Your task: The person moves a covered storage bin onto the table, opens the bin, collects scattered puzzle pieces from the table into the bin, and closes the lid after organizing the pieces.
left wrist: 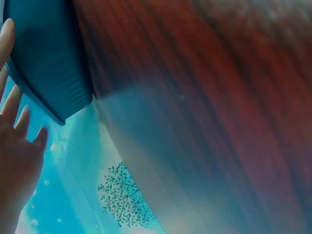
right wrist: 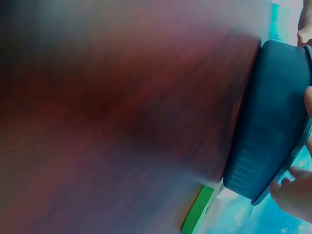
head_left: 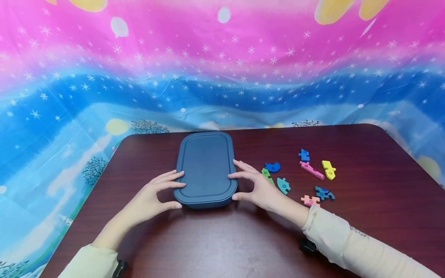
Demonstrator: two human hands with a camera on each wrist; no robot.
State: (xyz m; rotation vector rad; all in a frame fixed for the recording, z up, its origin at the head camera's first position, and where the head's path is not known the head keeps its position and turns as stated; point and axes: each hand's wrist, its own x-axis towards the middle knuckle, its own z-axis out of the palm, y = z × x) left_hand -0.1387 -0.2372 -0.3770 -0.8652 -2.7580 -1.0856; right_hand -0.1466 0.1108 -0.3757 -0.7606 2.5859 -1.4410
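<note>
A dark blue-grey lidded box (head_left: pixel 207 170) stands on the brown table, its lid sitting on top. On its left side is my left hand (head_left: pixel 147 199), fingers extended with the tips over the lid's edge and the thumb beside the near left corner. Along the opposite side, my right hand (head_left: pixel 262 189) touches the rim with its fingertips, thumb at the near right corner. The left wrist view has the box's side wall (left wrist: pixel 48 53) with spread fingers alongside. In the right wrist view, fingers (right wrist: pixel 292 192) lie by the lid's rim. The box's contents are hidden.
Several puzzle pieces lie right of the box, including a green piece (head_left: pixel 267 175) close to my right hand, a pink piece (head_left: pixel 312 170), a yellow piece (head_left: pixel 328 170) and an orange piece (head_left: pixel 310 200) near the sleeve. A patterned cloth (head_left: pixel 222 77) hangs behind the table (head_left: pixel 215 239).
</note>
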